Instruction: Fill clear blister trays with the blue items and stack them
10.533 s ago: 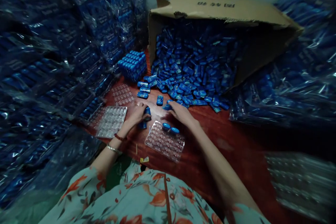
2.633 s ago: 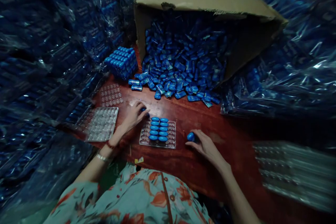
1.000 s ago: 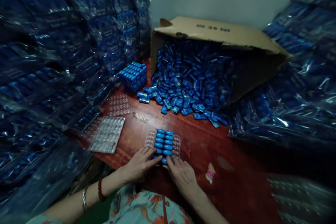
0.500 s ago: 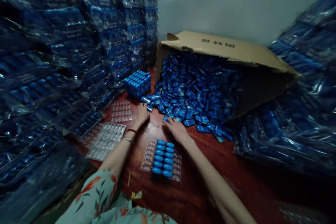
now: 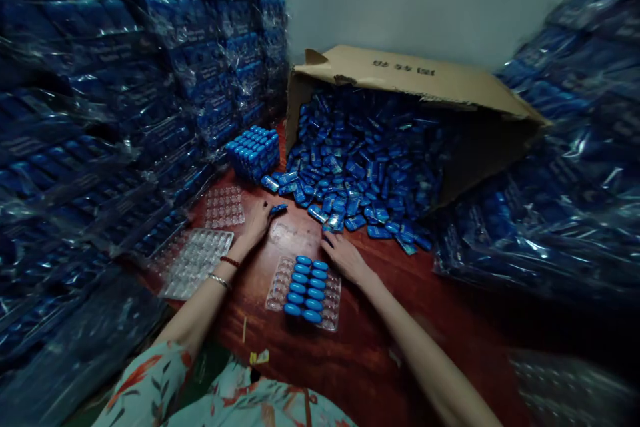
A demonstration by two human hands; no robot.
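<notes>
My left hand (image 5: 256, 221) pinches a small blue oval capsule-shaped case (image 5: 279, 209) above the red-brown table. The fingers of my right hand (image 5: 346, 257) are curled against another blue case (image 5: 331, 229) at the front of a loose heap (image 5: 345, 173). Part of that grip is hidden. Between my forearms lies a clear moulded plastic tray (image 5: 329, 320), with two rows of blue cases (image 5: 306, 288) in its middle columns. The outer columns hold nothing.
A cardboard box (image 5: 415, 77) lies on its side, spilling the heap. Left of it stands a stack of filled trays (image 5: 254, 150). Clear trays (image 5: 197, 263) lie at left. Film-wrapped blue packs (image 5: 200, 67) rise at left and right. A yellow scrap (image 5: 259, 357) lies near the front edge.
My left hand has drawn back from the heap's left edge with a blue case. My right hand has shifted slightly right and towards me. The view has also shifted a little.
</notes>
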